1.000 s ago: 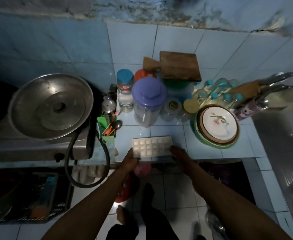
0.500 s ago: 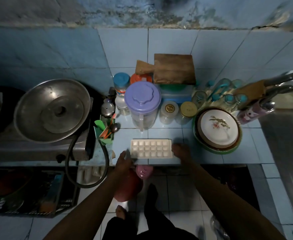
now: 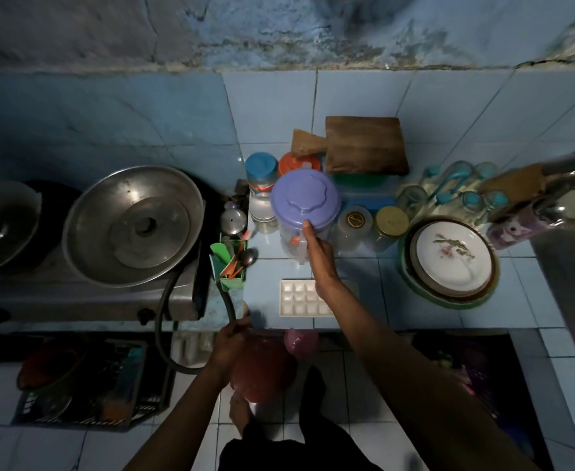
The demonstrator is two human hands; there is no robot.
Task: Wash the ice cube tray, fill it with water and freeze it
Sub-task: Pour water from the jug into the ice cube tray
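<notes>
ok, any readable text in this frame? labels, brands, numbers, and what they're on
None readable.
Blue-lidded jar: printed band on its side, too blurred to read.
Gold jar lid: faint markings, illegible.
Dark jar lid: round emblem, illegible.
Ice cube tray, purple-lidded pitcher: no text seen.

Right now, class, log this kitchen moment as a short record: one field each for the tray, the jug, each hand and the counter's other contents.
tray: white ice cube tray lies flat near the counter's front edge, partly hidden by the right forearm
jug: clear jug with purple lid stands upright behind the tray
right hand: right hand at the jug's handle, thumb on the lid's rim
left hand: left hand below the counter's edge, beside the black hose; contact unclear
other: stacked plates, jars, wooden boards, utensil holder
</notes>
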